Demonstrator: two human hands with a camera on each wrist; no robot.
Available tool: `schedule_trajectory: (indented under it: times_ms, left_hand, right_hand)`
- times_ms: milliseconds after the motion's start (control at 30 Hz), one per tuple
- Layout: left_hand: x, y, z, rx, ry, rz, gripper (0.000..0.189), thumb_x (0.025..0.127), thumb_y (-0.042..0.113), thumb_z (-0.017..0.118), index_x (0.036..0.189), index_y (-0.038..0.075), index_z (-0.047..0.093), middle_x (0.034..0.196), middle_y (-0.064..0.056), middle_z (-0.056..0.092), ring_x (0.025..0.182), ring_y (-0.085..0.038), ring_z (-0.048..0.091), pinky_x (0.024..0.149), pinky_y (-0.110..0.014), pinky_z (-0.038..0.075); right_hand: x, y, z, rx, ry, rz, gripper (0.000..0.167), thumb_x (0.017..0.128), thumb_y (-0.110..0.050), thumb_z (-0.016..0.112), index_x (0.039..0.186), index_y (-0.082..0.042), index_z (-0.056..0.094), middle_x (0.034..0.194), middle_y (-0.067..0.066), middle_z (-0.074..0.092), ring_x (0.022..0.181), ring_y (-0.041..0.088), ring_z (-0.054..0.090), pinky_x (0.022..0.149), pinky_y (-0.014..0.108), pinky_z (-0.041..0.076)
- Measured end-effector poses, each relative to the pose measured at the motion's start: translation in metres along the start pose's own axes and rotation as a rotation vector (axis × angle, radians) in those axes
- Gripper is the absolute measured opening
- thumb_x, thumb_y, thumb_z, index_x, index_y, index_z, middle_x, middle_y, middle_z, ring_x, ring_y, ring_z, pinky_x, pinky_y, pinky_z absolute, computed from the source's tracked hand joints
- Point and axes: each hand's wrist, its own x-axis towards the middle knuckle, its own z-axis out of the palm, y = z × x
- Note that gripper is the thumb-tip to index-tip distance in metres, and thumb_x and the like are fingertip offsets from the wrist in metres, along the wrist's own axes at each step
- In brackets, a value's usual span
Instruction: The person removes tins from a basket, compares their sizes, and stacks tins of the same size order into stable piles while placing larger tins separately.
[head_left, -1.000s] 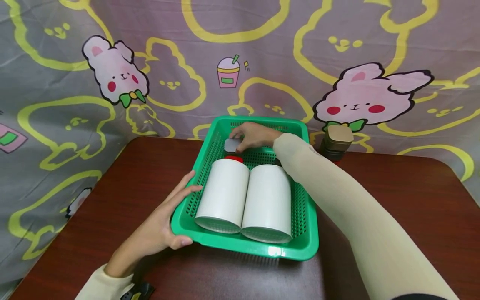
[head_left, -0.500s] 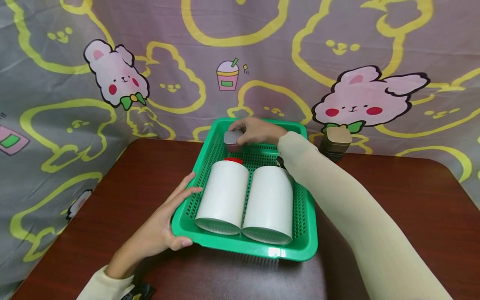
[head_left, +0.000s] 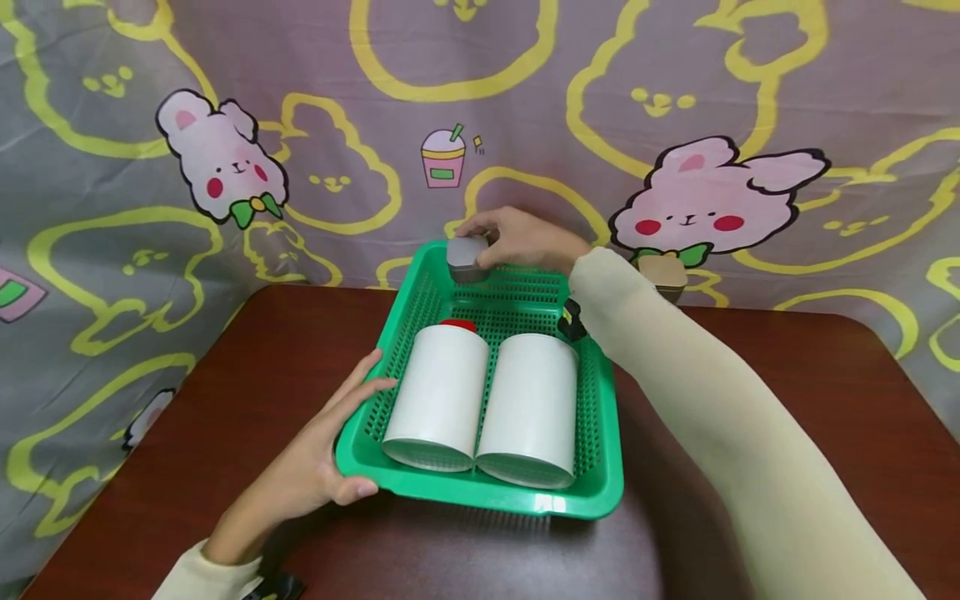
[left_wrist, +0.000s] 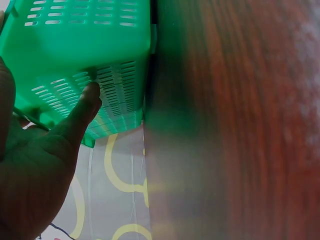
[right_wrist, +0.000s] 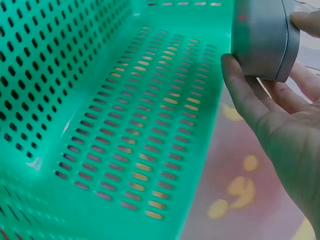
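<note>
Basket [head_left: 480, 492] green. Held tin [head_left: 465, 255] grey. Cans [head_left: 441, 396] white. Cap [head_left: 460, 324] red. Surface [head_left: 232, 392] red-brown, wood-grained. Cloth [head_left: 510, 125] grey-mauve; yellow outlines, pink rabbit print. Sleeves [head_left: 697, 367] cream. Far tin [head_left: 663, 268] gold-topped, body apparently darker, mostly hidden.

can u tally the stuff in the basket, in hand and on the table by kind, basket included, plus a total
Green basket: 1
White cylinders: 2
Small boxes: 2, one grey in the right hand, one gold-topped
Total: 5

Not counted: a mostly hidden red piece behind one cylinder.
</note>
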Motion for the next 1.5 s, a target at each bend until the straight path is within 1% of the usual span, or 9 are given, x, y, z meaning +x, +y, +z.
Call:
schedule_trajectory:
  times_ms: [133,267,367,467,667,933,1167,1300,1500]
  left_hand:
    - [-0.002,0.001,0.000,0.012,0.006,-0.008,0.094,0.074,0.041,0.087,0.156,0.017,0.046,0.177,-0.003,0.012,0.159,-0.014,0.019,0.112,-0.027,0.040]
    - [-0.003,0.001,0.000,0.008,0.013,-0.011,0.097,0.072,0.041,0.089,0.156,0.017,0.046,0.178,-0.003,0.012,0.160,-0.013,0.018,0.113,-0.022,0.036]
    - [-0.003,0.000,0.000,0.003,0.018,-0.004,0.096,0.074,0.043,0.088,0.156,0.016,0.046,0.178,-0.003,0.012,0.160,-0.012,0.018,0.113,-0.019,0.034]
    - [-0.003,-0.003,0.000,-0.001,0.020,0.005,0.094,0.076,0.044,0.087,0.156,0.015,0.046,0.177,-0.004,0.012,0.159,-0.011,0.019,0.113,-0.018,0.033]
    - [-0.005,-0.005,0.000,0.000,0.029,0.006,0.091,0.079,0.046,0.085,0.156,0.014,0.046,0.177,-0.004,0.012,0.157,-0.009,0.021,0.111,-0.019,0.037]
    - [-0.004,-0.004,0.001,-0.025,0.022,0.010,0.091,0.080,0.044,0.085,0.156,0.013,0.046,0.177,-0.004,0.011,0.157,-0.008,0.020,0.111,-0.017,0.036]
    - [-0.003,-0.003,0.002,-0.026,0.017,0.015,0.091,0.079,0.042,0.086,0.155,0.013,0.046,0.177,-0.004,0.012,0.158,-0.008,0.019,0.111,-0.015,0.036]
    - [-0.002,-0.001,0.003,-0.031,0.012,0.013,0.092,0.077,0.040,0.087,0.156,0.014,0.046,0.177,-0.004,0.011,0.158,-0.010,0.018,0.111,-0.015,0.035]
    - [-0.001,0.001,0.003,-0.046,0.012,0.024,0.091,0.079,0.039,0.086,0.156,0.013,0.046,0.177,-0.004,0.011,0.157,-0.009,0.020,0.111,-0.016,0.036]
  right_hand:
    - [-0.007,-0.009,-0.003,0.007,0.006,-0.015,0.055,0.091,-0.009,0.069,0.145,-0.013,0.061,0.146,0.001,0.060,0.124,0.024,0.053,0.105,0.039,0.047]
    - [-0.015,-0.019,-0.006,-0.006,0.006,-0.012,0.055,0.090,-0.008,0.067,0.144,-0.012,0.060,0.141,0.004,0.062,0.123,0.025,0.053,0.105,0.040,0.047]
    - [-0.023,-0.026,-0.010,-0.010,0.009,-0.008,0.055,0.089,-0.007,0.066,0.144,-0.012,0.061,0.140,0.005,0.062,0.123,0.026,0.054,0.105,0.040,0.047]
    - [-0.035,-0.030,-0.015,0.039,0.025,-0.009,0.055,0.090,-0.007,0.066,0.145,-0.013,0.060,0.141,0.005,0.060,0.124,0.026,0.054,0.104,0.040,0.048]
    - [-0.061,-0.030,-0.031,0.148,0.050,-0.014,0.053,0.092,-0.005,0.065,0.144,-0.012,0.059,0.143,0.004,0.059,0.122,0.025,0.055,0.099,0.039,0.047]
    - [-0.105,-0.016,-0.057,0.203,0.147,0.057,0.054,0.093,-0.008,0.063,0.146,-0.014,0.058,0.142,0.007,0.057,0.121,0.025,0.054,0.096,0.034,0.049]
    - [-0.143,0.004,-0.075,0.257,0.227,0.149,0.052,0.099,-0.007,0.061,0.150,-0.012,0.054,0.139,0.005,0.055,0.117,0.022,0.054,0.090,0.027,0.053]
    - [-0.162,0.017,-0.085,0.278,0.274,0.140,0.048,0.100,-0.003,0.059,0.148,-0.010,0.057,0.132,0.002,0.059,0.112,0.020,0.057,0.088,0.025,0.054]
    - [-0.184,0.032,-0.095,0.273,0.300,0.120,0.049,0.101,0.001,0.056,0.149,-0.011,0.057,0.134,-0.001,0.062,0.116,0.018,0.059,0.092,0.022,0.054]
